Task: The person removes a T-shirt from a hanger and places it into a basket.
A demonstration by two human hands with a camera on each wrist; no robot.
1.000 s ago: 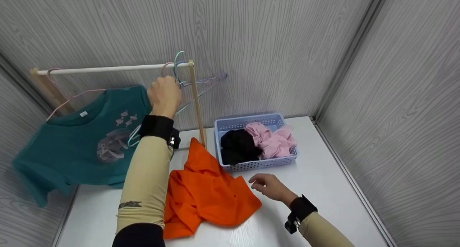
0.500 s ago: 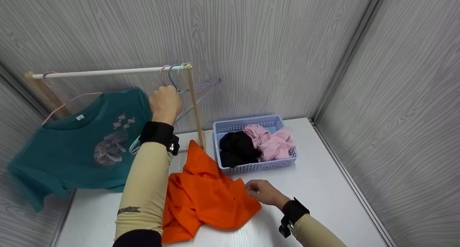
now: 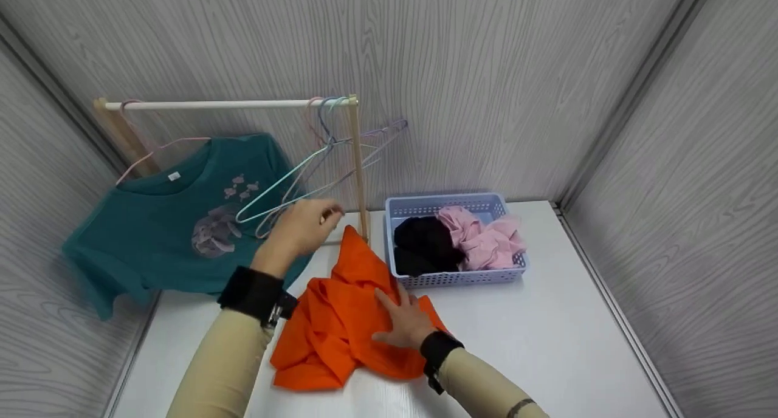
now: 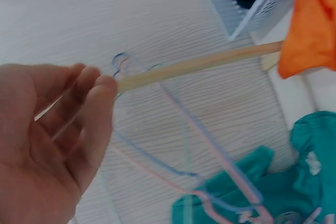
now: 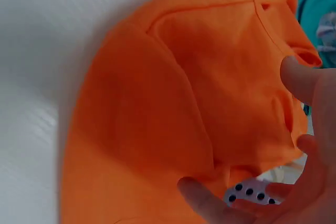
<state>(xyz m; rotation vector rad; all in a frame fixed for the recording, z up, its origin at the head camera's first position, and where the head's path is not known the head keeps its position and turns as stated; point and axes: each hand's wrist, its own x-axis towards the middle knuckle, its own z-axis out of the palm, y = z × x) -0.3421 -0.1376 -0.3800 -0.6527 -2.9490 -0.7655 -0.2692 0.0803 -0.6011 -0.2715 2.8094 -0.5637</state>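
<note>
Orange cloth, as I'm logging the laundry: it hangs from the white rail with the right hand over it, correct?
The hanging is wrong: in the head view, the orange cloth lies on the table; the right hand is over it.

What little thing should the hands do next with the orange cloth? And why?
Maybe the left hand should reach down and take the orange cloth: that hand looks empty, the cloth lies crumpled on the table, and only the right hand is spread over it.
</note>
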